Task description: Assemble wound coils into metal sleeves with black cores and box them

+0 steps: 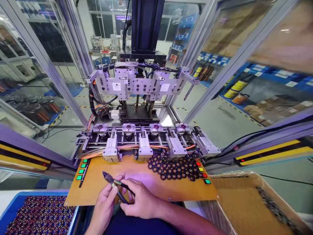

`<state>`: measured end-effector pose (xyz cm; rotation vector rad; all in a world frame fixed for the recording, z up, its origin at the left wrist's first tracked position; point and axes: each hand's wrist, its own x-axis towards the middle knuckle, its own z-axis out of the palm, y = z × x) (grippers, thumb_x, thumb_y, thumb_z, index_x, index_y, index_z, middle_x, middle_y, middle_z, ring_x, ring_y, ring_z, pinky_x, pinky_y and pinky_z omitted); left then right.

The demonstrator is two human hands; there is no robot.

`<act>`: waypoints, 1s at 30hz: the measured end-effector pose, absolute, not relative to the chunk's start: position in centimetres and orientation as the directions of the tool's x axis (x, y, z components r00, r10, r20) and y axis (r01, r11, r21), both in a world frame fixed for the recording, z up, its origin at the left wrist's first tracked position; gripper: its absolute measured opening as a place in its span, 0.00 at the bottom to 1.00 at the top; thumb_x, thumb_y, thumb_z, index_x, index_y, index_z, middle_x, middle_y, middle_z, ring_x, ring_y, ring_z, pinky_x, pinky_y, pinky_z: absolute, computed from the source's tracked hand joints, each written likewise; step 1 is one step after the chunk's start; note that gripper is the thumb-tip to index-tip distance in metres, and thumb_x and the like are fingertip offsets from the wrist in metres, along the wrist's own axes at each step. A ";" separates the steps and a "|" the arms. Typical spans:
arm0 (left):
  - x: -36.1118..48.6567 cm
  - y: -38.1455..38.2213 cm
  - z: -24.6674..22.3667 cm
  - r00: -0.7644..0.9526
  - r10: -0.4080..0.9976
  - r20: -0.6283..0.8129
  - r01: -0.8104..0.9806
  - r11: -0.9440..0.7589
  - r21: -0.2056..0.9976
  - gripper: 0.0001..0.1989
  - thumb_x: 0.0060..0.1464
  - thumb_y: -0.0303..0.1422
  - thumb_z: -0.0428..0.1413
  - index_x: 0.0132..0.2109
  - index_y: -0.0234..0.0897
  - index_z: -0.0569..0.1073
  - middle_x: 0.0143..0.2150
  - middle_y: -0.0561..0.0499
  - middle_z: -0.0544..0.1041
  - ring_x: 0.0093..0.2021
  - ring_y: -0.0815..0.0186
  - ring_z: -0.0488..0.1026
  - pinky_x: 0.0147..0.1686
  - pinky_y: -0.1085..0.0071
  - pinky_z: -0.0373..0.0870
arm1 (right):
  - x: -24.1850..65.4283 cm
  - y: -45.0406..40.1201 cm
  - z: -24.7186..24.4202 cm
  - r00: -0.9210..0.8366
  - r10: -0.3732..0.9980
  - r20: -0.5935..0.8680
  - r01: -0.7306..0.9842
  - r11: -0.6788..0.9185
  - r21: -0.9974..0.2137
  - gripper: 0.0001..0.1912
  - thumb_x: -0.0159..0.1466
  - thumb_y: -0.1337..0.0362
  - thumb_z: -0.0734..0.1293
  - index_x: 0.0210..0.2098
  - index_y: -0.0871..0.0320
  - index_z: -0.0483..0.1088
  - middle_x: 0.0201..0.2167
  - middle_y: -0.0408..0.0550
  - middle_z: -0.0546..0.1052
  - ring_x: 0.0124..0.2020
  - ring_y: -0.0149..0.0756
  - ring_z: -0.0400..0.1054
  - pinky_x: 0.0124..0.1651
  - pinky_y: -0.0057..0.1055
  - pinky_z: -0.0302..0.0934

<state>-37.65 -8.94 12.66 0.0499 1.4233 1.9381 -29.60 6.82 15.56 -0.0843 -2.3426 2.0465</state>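
Note:
My right hand (pixel 141 199) is wrapped round the dark handles of a pair of cutting pliers (pixel 108 178), whose jaws point up and to the left above the orange tabletop (pixel 95 186). My left hand (pixel 105 204) is closed, thumb and fingers on the pliers around the pivot just behind the jaws. Whether a small part is also pinched in its fingers is hidden. Many small round black parts with copper-coloured middles (pixel 174 168) lie grouped at the right of the tabletop. Beyond them, a row of fixtures (pixel 128 129) carries round parts on top.
Green buttons (pixel 81 171) and a dark pen-like stick (pixel 83 176) are at the tabletop's left. Coloured buttons (pixel 201 169) sit at its right. A blue bin (pixel 14 195) of small parts stands left, a cardboard box (pixel 244 199) right. Metal tooling (pixel 141 85) hangs above the fixtures.

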 end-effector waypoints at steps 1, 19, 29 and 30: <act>-37.9 -9.1 12.9 -0.737 0.572 -0.360 -0.516 -0.132 0.847 0.23 0.47 0.47 0.68 0.48 0.39 0.83 0.60 0.38 0.77 0.65 0.45 0.69 0.66 0.49 0.62 | -29.7 6.9 16.0 -0.998 0.057 -0.035 0.039 0.071 -0.997 0.30 0.48 0.65 0.76 0.51 0.58 0.72 0.36 0.44 0.72 0.34 0.32 0.62 0.43 0.32 0.62; -40.9 -11.5 8.8 -0.832 0.430 0.352 0.501 0.309 0.808 0.15 0.58 0.43 0.61 0.43 0.36 0.82 0.36 0.44 0.86 0.32 0.60 0.84 0.34 0.73 0.81 | -34.0 15.1 25.5 -0.909 -0.365 -0.201 0.218 -0.006 -0.976 0.29 0.67 0.40 0.62 0.46 0.62 0.66 0.39 0.50 0.73 0.36 0.30 0.70 0.44 0.32 0.65; -41.5 -12.7 2.1 -0.676 0.448 0.585 0.736 0.391 0.552 0.11 0.59 0.30 0.62 0.49 0.38 0.78 0.38 0.50 0.86 0.34 0.67 0.84 0.40 0.79 0.78 | -47.4 18.5 33.6 -0.752 -0.340 -0.565 0.502 0.261 -0.824 0.17 0.64 0.52 0.69 0.40 0.61 0.68 0.27 0.43 0.76 0.18 0.23 0.66 0.26 0.24 0.68; -41.4 -12.7 1.8 -0.678 0.444 0.586 0.735 0.399 0.548 0.11 0.60 0.29 0.61 0.50 0.38 0.78 0.38 0.50 0.86 0.34 0.67 0.84 0.41 0.78 0.78 | -48.9 18.2 34.0 -0.736 -0.318 -0.598 0.527 0.287 -0.800 0.15 0.64 0.55 0.69 0.39 0.62 0.69 0.29 0.44 0.77 0.18 0.23 0.67 0.26 0.24 0.69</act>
